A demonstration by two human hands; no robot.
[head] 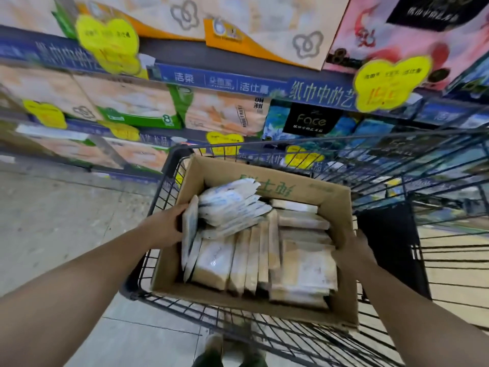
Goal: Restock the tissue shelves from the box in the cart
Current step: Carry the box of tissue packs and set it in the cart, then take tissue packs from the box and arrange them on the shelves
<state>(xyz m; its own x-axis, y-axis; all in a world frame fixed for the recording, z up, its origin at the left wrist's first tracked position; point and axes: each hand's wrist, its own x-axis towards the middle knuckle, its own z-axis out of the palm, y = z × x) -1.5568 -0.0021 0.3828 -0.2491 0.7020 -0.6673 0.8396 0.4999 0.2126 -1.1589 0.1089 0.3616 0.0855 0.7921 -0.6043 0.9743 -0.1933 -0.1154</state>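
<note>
**Figure: Both hands at the stock box in the cart, tissue aisle**

An open brown corrugated cardboard box (264, 181), printed with green characters on its far inner wall, sits inside a black wire shopping cart (397, 176). The box holds flat plastic-wrapped tissue packs (254, 258), most standing on edge in rows; a looser sheaf of white and blue packs (232, 205) lies slanted over them at the far left corner.

The left hand (169, 223) reaches over the box's left wall, its fingers curled round the outer face of an upright white pack (190, 223) at the left end of the rows. The right hand (353, 250) grips the right wall of the box, thumb inside and fingers wrapped outside, apparently, as motion blur softens the outline.

Beyond the cart stand the blue-edged tissue shelves (211, 80), their rails printed with white characters. They carry large peach, orange and green multi-packs (132, 102) on the left and dark blue "Face" packs (312, 123) on the right. Yellow flower-shaped price tags (389, 83) hang from the rails. A pale tiled floor (66, 221) lies to the left of the cart.
</note>
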